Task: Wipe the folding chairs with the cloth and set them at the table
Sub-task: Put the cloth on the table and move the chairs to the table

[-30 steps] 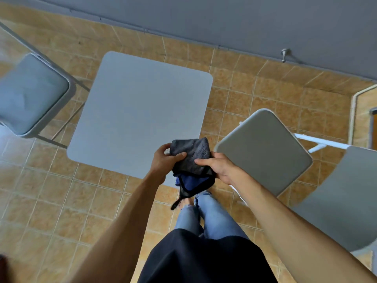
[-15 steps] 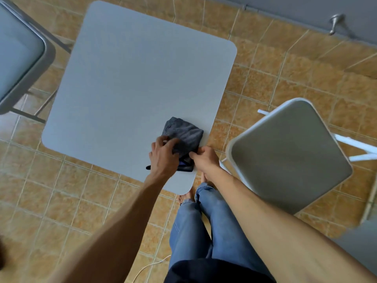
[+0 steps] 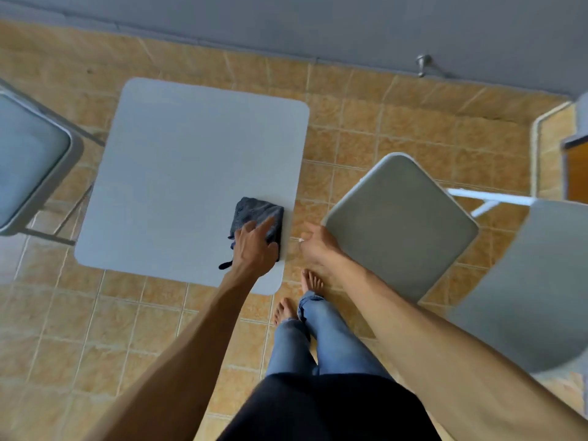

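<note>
the folded grey cloth (image 3: 258,218) lies on the surface (image 3: 191,173) near its right edge, under the left hand (image 3: 254,249), whose fingers rest spread and flat on it. the right hand (image 3: 318,246), loosely open and holding nothing, touches the near corner of the folding chair seat (image 3: 401,224) just to the right.

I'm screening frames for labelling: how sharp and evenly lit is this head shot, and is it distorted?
Head view: soft, even light, no glare on the pale grey square table; folded dark grey cloth under the left hand is fairly sharp; right hand slightly smeared; wide-angle bending at the edges; grey chair back blurred.
</note>
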`<state>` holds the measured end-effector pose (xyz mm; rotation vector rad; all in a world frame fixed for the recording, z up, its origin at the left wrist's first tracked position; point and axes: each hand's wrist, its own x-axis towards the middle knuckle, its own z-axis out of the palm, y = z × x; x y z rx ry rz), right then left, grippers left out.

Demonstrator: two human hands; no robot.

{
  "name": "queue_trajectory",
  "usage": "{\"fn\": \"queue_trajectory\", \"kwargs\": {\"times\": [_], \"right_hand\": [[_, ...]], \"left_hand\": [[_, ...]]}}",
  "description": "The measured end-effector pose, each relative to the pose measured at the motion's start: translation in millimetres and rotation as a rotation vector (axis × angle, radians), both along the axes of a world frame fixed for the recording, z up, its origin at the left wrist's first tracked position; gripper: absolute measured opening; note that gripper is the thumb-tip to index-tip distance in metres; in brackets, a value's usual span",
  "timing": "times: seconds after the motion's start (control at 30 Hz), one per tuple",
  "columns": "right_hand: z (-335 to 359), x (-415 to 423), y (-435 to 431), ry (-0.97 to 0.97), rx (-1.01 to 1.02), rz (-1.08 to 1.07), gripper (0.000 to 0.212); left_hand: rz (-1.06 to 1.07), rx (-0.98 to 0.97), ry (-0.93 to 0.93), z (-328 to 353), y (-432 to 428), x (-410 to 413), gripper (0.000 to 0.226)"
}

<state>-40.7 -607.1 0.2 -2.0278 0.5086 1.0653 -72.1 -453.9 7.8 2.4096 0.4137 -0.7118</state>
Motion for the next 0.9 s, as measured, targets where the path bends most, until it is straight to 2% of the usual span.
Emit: {"fn": "queue_trajectory", "kwargs": {"times": [0.13,0.33,0.47,0.53,0.7,0.9], "right_hand": [[53,-23,-53,-0.09,0.0,-0.138,0.058],[98,-61,-143,-0.229,-0.001,-0.322,0.069],[126,-88,-202,-0.297,-0.018,-0.416,0.055],[140,-99,-233,-0.314,-0.069,-0.416,0.043],[153,-125,-309,-0.369,-0.179,-0.37,0.037],[159,-149,-397,-0.416,-0.17,-0.295,0.044]], "left_hand": [[-0.056,-0.081,-0.025,60,-50,-13,0.067],[-0.183,-0.207,-0.019,108,-140,-35,0.066],[-0.273,-0.213,-0.041,124,-196,-48,0.065],[-0.309,-0.198,-0.052,129,-224,-57,0.064],[-0.318,-0.224,-0.03,124,-306,-82,0.063],[-0.18,-0.325,0.007,116,-403,-124,0.054]]}}
